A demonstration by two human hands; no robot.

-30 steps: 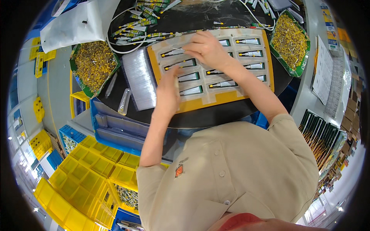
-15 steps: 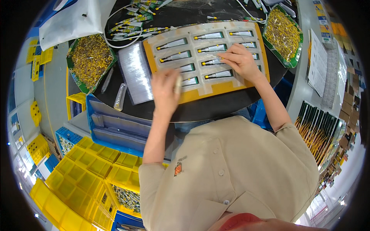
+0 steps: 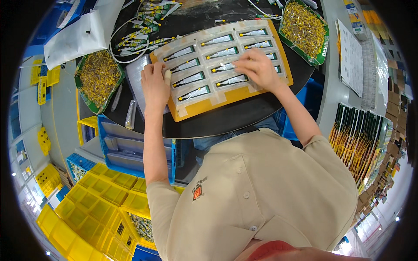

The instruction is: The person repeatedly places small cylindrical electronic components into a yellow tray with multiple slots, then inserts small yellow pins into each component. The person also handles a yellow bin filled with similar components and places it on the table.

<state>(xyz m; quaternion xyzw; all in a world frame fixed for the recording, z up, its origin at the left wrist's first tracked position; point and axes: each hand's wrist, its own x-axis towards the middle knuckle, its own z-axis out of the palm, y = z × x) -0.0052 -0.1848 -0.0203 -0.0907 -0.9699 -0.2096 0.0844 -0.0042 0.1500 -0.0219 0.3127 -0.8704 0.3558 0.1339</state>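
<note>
Over a yellow board [image 3: 244,93] on the round black table [image 3: 226,119], a clear blister tray [image 3: 220,58] lay with every visible pocket holding a small tube [image 3: 190,79], long axes running across the board, caps left. The left hand [image 3: 154,85] pressed flat on the tray's left edge; the right hand [image 3: 257,67], fingers curled, touched a tube near the right side, grip unclear.

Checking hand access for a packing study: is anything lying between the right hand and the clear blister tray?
Nothing visible does. The right hand already rests on the clear blister tray, fingertips on a small tube in its pocket.
</note>
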